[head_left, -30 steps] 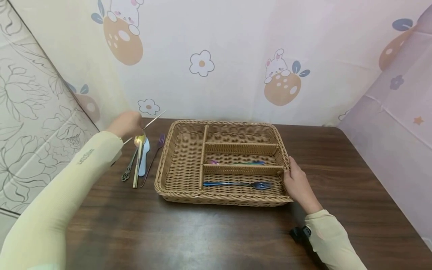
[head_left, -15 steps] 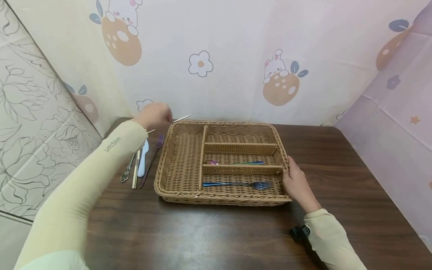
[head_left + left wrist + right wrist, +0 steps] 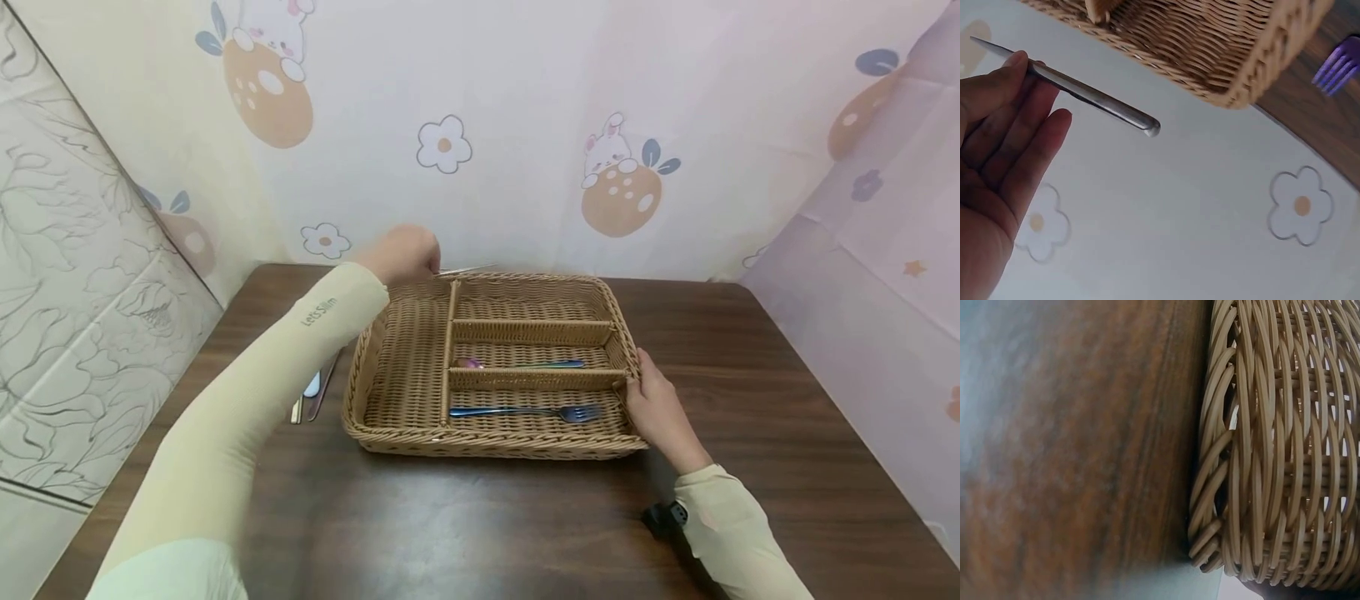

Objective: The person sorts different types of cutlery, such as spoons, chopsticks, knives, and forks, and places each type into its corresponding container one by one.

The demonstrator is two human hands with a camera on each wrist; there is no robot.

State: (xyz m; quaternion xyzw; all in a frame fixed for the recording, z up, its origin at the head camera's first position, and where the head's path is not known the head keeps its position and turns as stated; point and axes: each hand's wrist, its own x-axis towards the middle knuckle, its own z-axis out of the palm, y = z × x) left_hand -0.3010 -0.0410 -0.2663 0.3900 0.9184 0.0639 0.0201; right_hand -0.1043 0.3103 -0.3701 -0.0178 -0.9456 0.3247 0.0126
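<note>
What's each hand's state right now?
Left hand: pinching a slim, tapered metal utensil.
Right hand: holding the wicker basket at its right end.

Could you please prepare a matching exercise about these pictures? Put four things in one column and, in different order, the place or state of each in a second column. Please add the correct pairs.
Things
1. Blue fork
2. Purple-headed spoon
3. Left grip
4. Right grip

Places or states
A. pinches a slim metal utensil
B. in the middle right-hand compartment of the basket
C. holds the right end of the basket
D. in the front right-hand compartment

Pairs: 1-D; 2-B; 3-A; 4-C
</note>
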